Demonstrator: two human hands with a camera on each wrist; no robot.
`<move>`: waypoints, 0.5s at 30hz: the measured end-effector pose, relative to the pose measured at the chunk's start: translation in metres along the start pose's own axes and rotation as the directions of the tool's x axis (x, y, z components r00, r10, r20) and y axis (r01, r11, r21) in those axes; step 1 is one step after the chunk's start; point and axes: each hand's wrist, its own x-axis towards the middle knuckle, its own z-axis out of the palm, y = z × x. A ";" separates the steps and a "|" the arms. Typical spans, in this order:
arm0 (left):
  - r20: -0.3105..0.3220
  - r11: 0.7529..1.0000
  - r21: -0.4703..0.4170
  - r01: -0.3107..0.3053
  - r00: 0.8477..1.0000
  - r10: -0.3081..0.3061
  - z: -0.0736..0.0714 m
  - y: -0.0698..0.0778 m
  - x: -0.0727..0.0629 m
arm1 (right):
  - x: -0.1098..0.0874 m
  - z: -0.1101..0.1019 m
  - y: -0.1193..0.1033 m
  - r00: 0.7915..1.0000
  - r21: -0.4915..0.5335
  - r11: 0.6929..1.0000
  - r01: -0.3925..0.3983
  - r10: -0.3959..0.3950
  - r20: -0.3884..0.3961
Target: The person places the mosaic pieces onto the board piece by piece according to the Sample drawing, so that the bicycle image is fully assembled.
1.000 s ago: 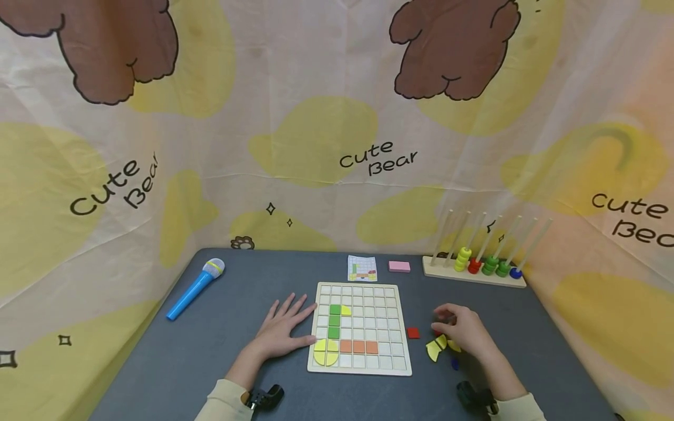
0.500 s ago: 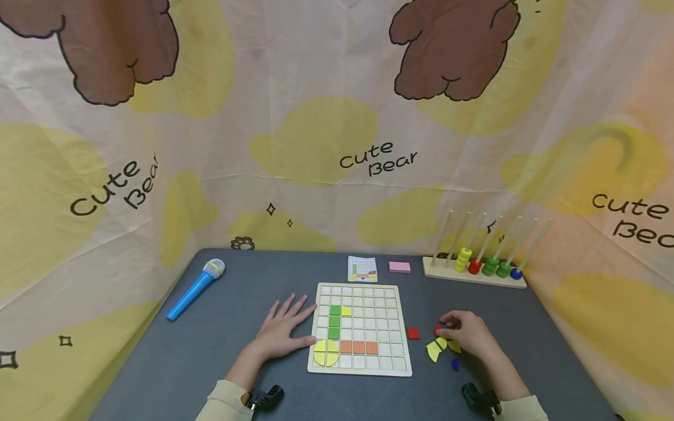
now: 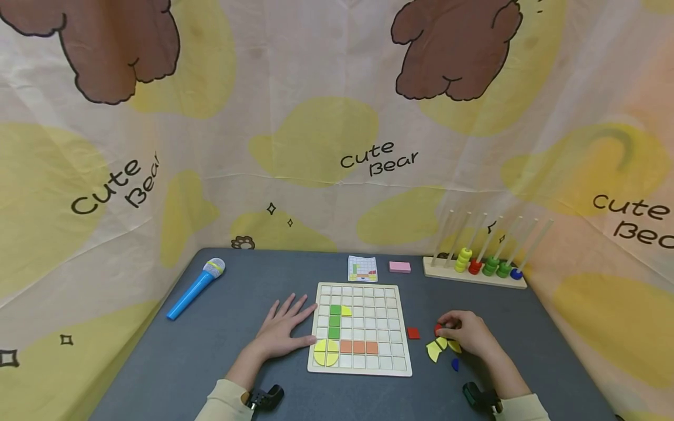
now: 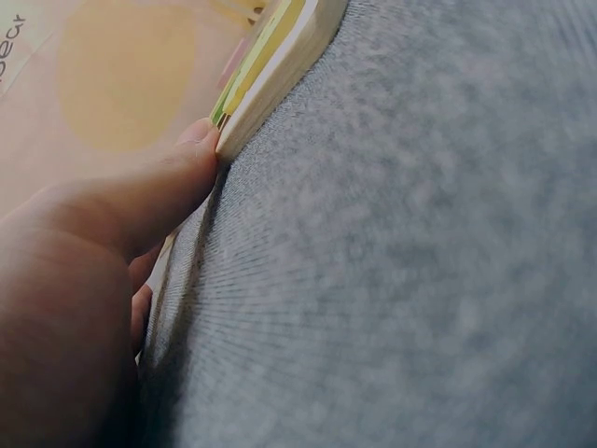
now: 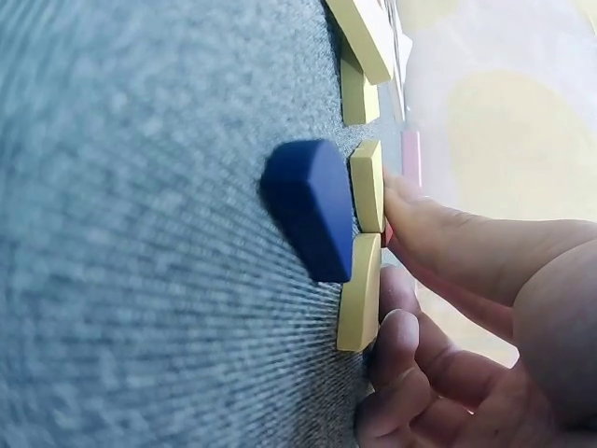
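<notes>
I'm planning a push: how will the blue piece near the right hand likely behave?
The blue piece looks solid with crisp edges, so probably stiff. Lying low on the table, it should slide rather than tip. Being small, it is likely light.

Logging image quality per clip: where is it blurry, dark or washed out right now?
Head: fairly even light, grid board sharp enough to count cells. Left wrist: tabletop texture grainy and smeared, left hand darkening toward the bottom. Right wrist: backdrop pale and washed out, tabletop streaked, dark blue piece slightly soft-edged.
</notes>
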 end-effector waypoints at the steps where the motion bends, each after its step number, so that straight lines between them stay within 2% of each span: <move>1: 0.006 1.000 0.004 0.001 1.000 -0.001 -0.001 0.000 0.000 | 0.000 0.000 0.000 1.000 0.002 1.000 -0.002 0.002 0.001; 4: 0.022 1.000 0.015 0.005 1.000 -0.005 -0.002 0.000 0.000 | -0.001 0.000 0.000 1.000 0.012 1.000 -0.008 0.008 0.001; 11: 0.016 1.000 0.009 0.006 1.000 -0.006 -0.003 0.001 0.000 | -0.002 -0.001 -0.001 1.000 0.027 1.000 0.000 0.000 -0.010; 15: 0.024 1.000 0.007 0.007 1.000 -0.007 -0.003 0.001 -0.001 | -0.005 -0.003 -0.005 0.999 0.027 1.000 0.002 -0.001 -0.054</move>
